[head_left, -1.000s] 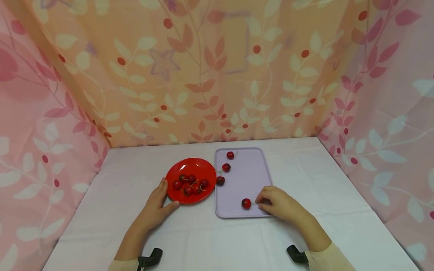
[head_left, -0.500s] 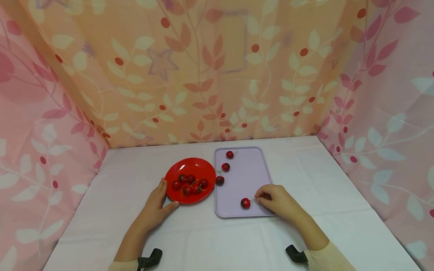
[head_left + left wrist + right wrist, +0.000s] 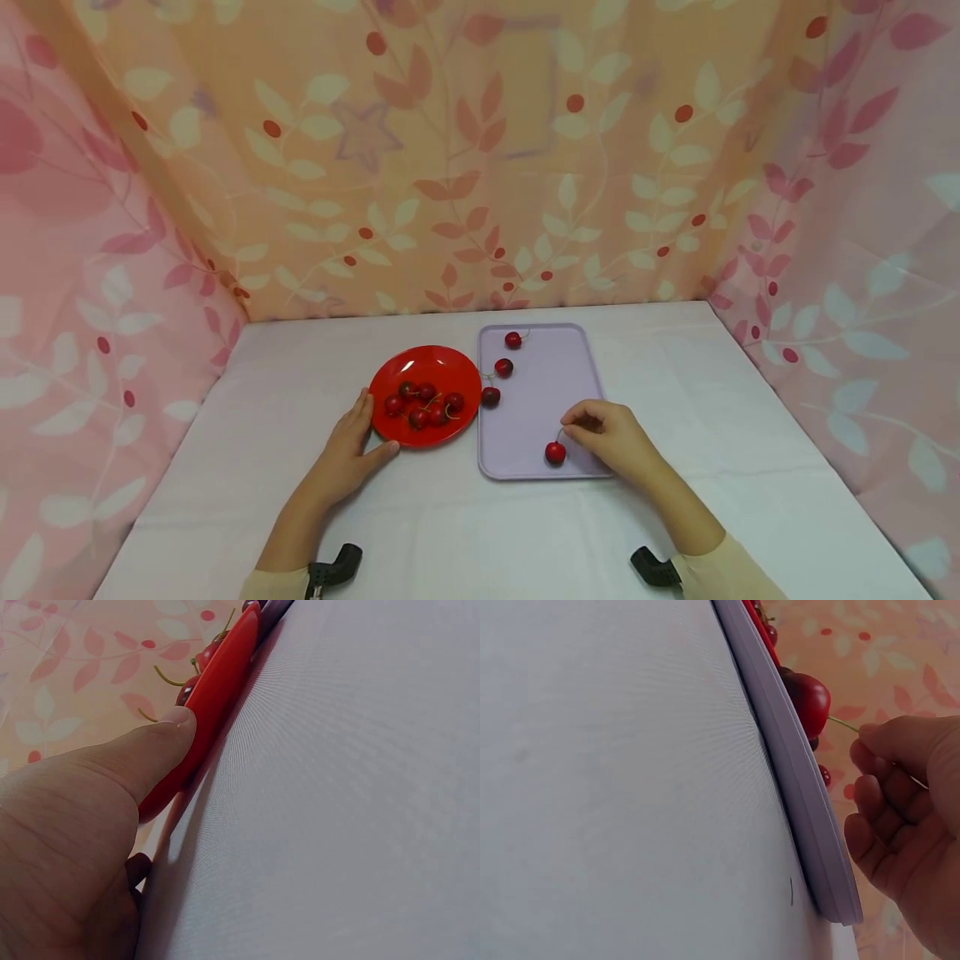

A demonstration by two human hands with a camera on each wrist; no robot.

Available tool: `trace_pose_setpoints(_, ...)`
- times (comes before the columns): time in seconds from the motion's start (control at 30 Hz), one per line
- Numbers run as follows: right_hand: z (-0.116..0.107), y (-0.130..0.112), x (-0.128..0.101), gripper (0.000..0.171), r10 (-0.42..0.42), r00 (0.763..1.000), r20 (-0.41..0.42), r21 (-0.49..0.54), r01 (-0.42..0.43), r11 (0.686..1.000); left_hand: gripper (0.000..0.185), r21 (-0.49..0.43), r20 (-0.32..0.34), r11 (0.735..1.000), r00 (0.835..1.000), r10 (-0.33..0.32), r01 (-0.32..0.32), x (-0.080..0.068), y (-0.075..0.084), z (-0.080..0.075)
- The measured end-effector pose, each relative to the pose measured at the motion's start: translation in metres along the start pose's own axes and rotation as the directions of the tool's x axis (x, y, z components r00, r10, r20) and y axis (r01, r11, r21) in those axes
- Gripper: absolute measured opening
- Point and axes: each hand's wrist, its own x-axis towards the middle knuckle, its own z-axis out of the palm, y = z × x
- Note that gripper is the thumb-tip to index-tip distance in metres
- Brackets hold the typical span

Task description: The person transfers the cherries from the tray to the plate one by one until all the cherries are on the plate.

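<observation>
My right hand (image 3: 611, 437) pinches the thin stem of a cherry (image 3: 555, 452) between thumb and forefinger. That cherry hangs low over the near part of the lilac tray (image 3: 536, 417); whether it touches the tray I cannot tell. In the right wrist view the cherry (image 3: 808, 703) shows just above the tray's rim, its stem running to the fingertips. My left hand (image 3: 345, 454) rests against the left and near edge of the red plate (image 3: 427, 360), fingers straight and thumb (image 3: 161, 746) on the rim. Several cherries (image 3: 418, 417) lie in the plate.
Along the tray's left side lie three more cherries, one at the far end (image 3: 513, 340), one nearer (image 3: 503, 367) and one beside the plate (image 3: 491, 397). Plate and tray stand side by side on a white cloth (image 3: 450, 533). Patterned curtains (image 3: 465, 167) enclose the back and sides.
My right hand has raised the stem, which lay flat and now points upward. The cherry has swung slightly right, below the fingertips. The left hand has stayed at the plate.
</observation>
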Motion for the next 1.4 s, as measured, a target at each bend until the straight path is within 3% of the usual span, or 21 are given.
trace_pose_setpoints(0.3,-0.009,-0.022,0.008,0.015,-0.056,0.998,-0.021,-0.076,0.054,0.996,0.104,0.003,0.003,1.000,1.000,0.002,-0.002,0.002,-0.001,0.002)
trace_pose_setpoints(0.93,-0.018,-0.072,0.028,0.009,-0.107,0.994,0.005,0.044,0.106,0.993,0.102,-0.001,0.008,1.000,1.000,-0.017,0.017,0.000,-0.002,-0.001)
trace_pose_setpoints(1.4,-0.017,-0.089,0.040,0.008,-0.172,0.985,0.035,0.047,0.170,0.984,0.103,0.006,0.012,1.000,1.000,-0.027,0.027,0.001,0.000,-0.001)
